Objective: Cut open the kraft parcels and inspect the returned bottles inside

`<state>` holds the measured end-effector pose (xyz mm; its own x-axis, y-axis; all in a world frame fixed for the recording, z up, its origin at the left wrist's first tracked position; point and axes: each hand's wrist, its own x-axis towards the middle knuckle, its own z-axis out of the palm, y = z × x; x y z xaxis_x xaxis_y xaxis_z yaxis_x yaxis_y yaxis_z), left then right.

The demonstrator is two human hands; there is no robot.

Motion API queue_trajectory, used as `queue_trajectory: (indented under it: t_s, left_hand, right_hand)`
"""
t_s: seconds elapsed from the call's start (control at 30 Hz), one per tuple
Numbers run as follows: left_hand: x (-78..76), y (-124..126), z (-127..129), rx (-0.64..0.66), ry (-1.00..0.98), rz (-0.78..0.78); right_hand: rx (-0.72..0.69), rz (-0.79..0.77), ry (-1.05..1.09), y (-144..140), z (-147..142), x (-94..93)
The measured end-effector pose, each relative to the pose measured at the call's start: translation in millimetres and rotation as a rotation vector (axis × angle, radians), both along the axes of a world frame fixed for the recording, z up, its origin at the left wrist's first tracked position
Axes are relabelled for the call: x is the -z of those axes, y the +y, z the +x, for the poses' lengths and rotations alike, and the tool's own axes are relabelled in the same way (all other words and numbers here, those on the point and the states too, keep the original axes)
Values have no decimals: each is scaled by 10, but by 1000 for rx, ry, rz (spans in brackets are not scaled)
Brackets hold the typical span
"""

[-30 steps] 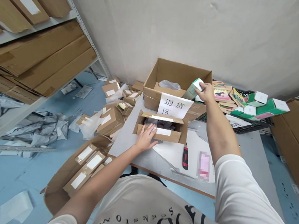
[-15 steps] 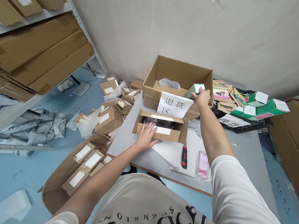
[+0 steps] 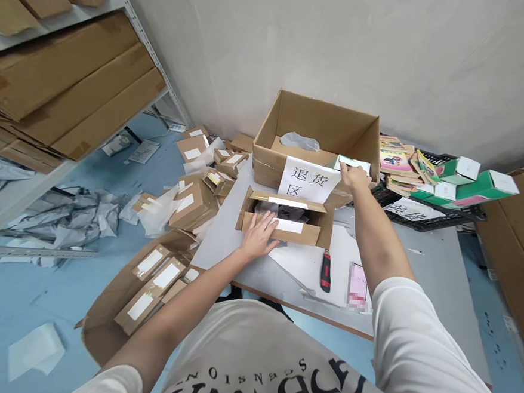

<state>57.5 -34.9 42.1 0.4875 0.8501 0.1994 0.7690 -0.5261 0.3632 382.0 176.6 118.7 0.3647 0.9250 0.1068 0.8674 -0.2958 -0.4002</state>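
My right hand (image 3: 355,178) pinches the light, stiff green carton (image 3: 351,162) by its near edge, above the big box (image 3: 316,119), while my left hand (image 3: 259,235) lies flat and open on the small parcel (image 3: 287,225).

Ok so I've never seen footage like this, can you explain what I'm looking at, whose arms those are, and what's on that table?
This is one view from a camera worn on a person's head, looking forward and down, so the two arms are the wearer's own. No machine is involved, only bare hands. The left hand rests flat on a small open cardboard box on the grey table. The right hand reaches further back and holds a small green and white carton at the rim of a large open box that carries a paper sign. Also on the table lie a red and black utility knife and a phone. Green cartons and booklets are piled in a black crate to the right.
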Motion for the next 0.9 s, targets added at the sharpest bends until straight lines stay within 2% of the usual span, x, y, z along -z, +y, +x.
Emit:
queue_trajectory:
  t_s: [0.1, 0.17, 0.2, 0.27, 0.33, 0.4, 0.47, 0.57, 0.67, 0.8, 0.9]
  left_hand:
    - [-44, -31, -39, 9, -1, 35]
    - [-55, -59, -106, -3, -7, 62]
    - [-47, -74, -152, -19, -13, 72]
    - [1, -99, -265, -68, -33, 84]
    - [88, -115, -386, -145, -79, 91]
    - [192, -122, -492, -262, -176, 97]
    - [293, -117, -571, -375, -317, 100]
    - [425, -84, -643, -467, -493, 53]
    - [565, -8, -681, -488, -612, -129]
    - [755, 112, -680, -337, -780, -411]
    - [843, 147, -639, -276, -857, -515]
  right_hand:
    - [-55, 296, 41, -317, -54, -66]
    - [-145, 431, 109, -683, -100, 0]
    - [-205, 442, 164, -902, -124, 80]
    - [-301, 382, 307, -1371, -174, 323]
    - [-335, 261, 499, -1812, -229, 631]
    - [-298, 147, 719, -2159, -297, 932]
    - [-245, 63, 948, -2381, -377, 1168]
    - [-233, -3, 1120, -2515, -512, 1375]
    - [-216, -65, 1118, -2516, -647, 1474]
    - [-171, -95, 1121, -2482, -809, 1568]
    - [-158, -31, 1127, -2484, -917, 1621]
